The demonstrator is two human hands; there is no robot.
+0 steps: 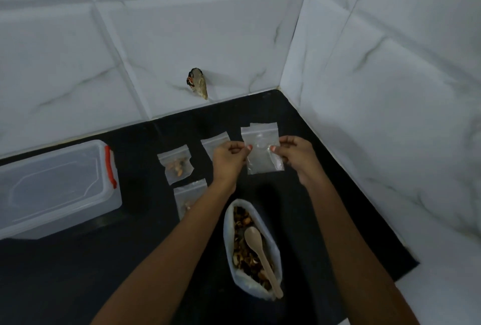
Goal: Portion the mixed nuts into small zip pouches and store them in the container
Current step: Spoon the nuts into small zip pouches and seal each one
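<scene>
both hands are up over the dark bench [130, 272], sharing one empty zip pouch [261, 158] between them. the left hand [229, 158] pinches the pouch's left edge between thumb and fingers, and the right hand [296, 155] pinches the right edge the same way, so neither hand is free. held by its two sides below the zip strip, the pouch hangs upright with its mouth at twelve o'clock, which looks like the grip for pulling the seal apart before filling. whether the zip is already parted i cannot tell. the mixed nuts sit in a soft white bag [230, 246] at six o'clock from the hands, between the forearms. its mouth is spread wide and a pale spoon [260, 251] lies on the nuts, bowl towards the hands and handle towards the person, handy for scooping. a filled pouch [177, 164] lies flat at nine o'clock from the left hand, and a second filled pouch [188, 198] lies at seven o'clock, partly under the left forearm. another pouch [213, 142] shows at eleven o'clock behind the left hand, its contents hidden. these are probably laid out to the side to keep the filling spot free. the clear container [52, 189] stands well apart at nine o'clock, lid seemingly on and its red latch [110, 165] facing the pouches, so storing is not yet begun.
</scene>
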